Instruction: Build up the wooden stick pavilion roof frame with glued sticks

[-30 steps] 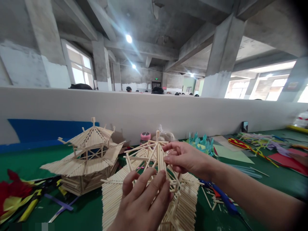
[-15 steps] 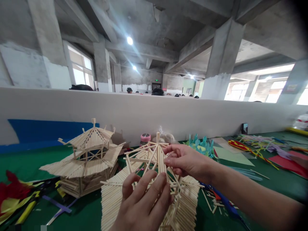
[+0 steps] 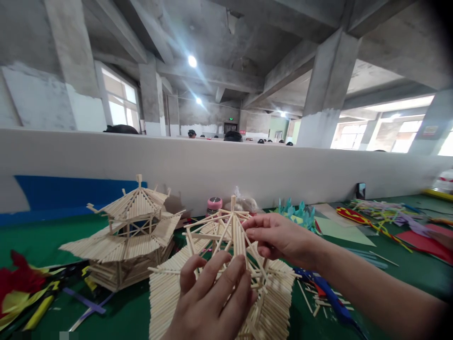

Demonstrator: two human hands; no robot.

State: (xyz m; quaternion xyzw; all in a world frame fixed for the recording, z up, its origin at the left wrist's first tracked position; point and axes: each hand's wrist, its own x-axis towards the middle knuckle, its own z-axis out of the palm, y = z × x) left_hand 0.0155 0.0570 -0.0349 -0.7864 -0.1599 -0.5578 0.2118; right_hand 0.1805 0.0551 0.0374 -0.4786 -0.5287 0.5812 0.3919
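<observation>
Model: the stick model (image 3: pixel 163 297) stands on the green table (image 3: pixel 396 283) in the middle, right in front of the person; a short post (image 3: pixel 233 203) rises upright from its peak, bare sticks slope down from there, and close-laid sticks cover the lower roof.
Left hand: the left hand (image 3: pixel 214 293) lies over the model's front, back of the hand up, fingers slightly parted and bent, fingertips by the sloping sticks; its thumb is hidden, so I cannot tell whether it grips one.
Right hand: the right hand (image 3: pixel 279 238) reaches in from the right, thumb and forefinger brought narrowly together against the sloping sticks just below the peak; I cannot tell whether a stick is between them.
Second model: a two-roofed one (image 3: pixel 123 245) stands to the left.
Behind: a pink-lidded cup (image 3: pixel 214 204) and a clear bag (image 3: pixel 244 203), near the white partition (image 3: pixel 170 158).
Right side: a blue tool (image 3: pixel 336 302) beside loose sticks (image 3: pixel 316 309); farther off, a pale green sheet (image 3: pixel 345 231).
Right edge: another person's hand (image 3: pixel 442 236) at red paper (image 3: pixel 421 243).
</observation>
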